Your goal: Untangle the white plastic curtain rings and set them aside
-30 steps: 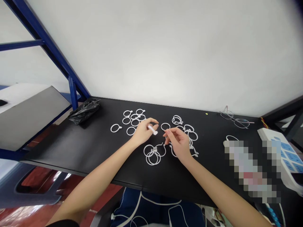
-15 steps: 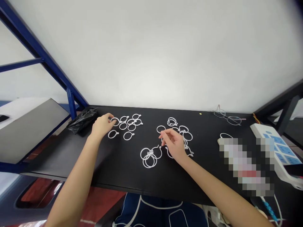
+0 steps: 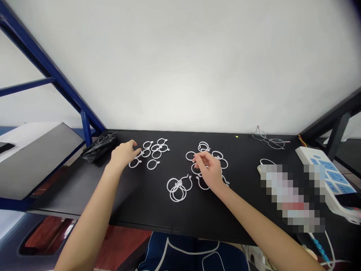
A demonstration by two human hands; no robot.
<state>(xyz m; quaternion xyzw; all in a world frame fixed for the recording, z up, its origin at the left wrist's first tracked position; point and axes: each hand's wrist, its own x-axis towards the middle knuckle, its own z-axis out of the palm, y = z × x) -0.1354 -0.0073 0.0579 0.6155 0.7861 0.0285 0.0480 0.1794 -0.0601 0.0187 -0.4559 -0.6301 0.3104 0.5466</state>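
Note:
My left hand (image 3: 124,153) is over the left group of white plastic rings, its thumb and index finger slightly apart. Beneath the thumb lies a partly covered ring (image 3: 139,154); other rings with small eyelets, such as one ring (image 3: 152,164), lie beside it. My right hand (image 3: 209,171) is bent over the right group of rings, with fingertips drawn together at the edge of a white ring (image 3: 191,156). Whether they grip it is hidden. Below and left of that hand, several overlapping rings (image 3: 177,192) form a small cluster.
A crumpled black plastic bag (image 3: 99,146) lies at the black table's (image 3: 141,203) far left. Eyeglasses (image 3: 267,140) rest near the wall. On the right are a white power strip (image 3: 318,165), a blurred-out object (image 3: 290,199) and cables. Blue frame bars (image 3: 67,90) rise at left.
My left hand has come away from the ring at its fingertips, and that ring now lies lower, among the others. My right hand has shifted slightly away from me. The view has tilted a little.

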